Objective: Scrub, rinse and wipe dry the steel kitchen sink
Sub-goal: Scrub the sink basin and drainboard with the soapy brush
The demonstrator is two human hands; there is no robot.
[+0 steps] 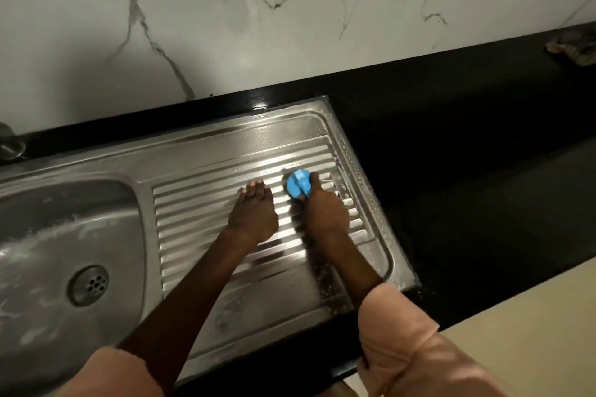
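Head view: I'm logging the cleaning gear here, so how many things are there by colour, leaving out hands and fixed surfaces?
Blue: 1, the scrubber held in the right hand on the steel drainboard.
Brownish: 1, a crumpled item on the black counter; too blurred to identify.
Total: 2

Both forearms are bare from wrist to near the elbow. The left hand (pixel 253 213) and right hand (pixel 325 211) wear no gloves, rings or watch. Loose, soft peach-pink fabric sleeves (pixel 416 348) are pushed up well behind the hands, bunching in thick folds.
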